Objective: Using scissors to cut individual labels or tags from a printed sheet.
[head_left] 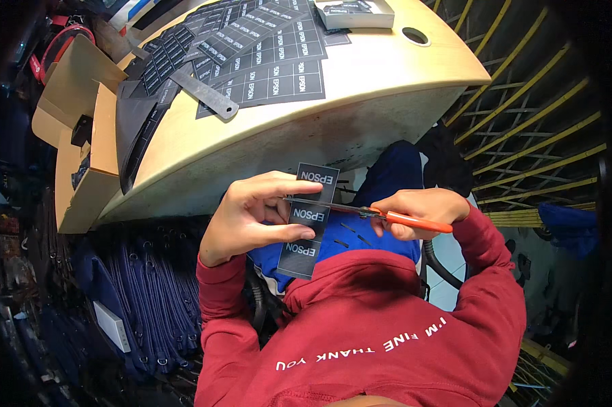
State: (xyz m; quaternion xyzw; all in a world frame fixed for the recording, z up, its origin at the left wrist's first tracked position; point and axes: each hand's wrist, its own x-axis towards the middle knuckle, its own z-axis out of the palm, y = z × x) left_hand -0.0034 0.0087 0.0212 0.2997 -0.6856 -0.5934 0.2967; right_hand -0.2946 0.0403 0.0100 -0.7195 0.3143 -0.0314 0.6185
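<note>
My left hand (241,214) pinches a narrow black strip of printed labels (297,261) between thumb and fingers, holding it up over my lap. In my right hand (424,205) is a pair of scissors (420,222) with orange handles, the fingers wrapped round them. The scissor blades point left and lie across the strip, along the line between its top label and the one below. How far the cut reaches cannot be made out. Part of the blades and the strip's left edge are behind my left fingers.
On the wooden table (387,64) lie black label sheets (279,81) in overlapping layers, a steel ruler (207,95) and a small white box (363,18). An open cardboard box (105,136) stands at the left. Dark blue straps (156,292) hang below it. A yellow folding grille (530,115) is at the right.
</note>
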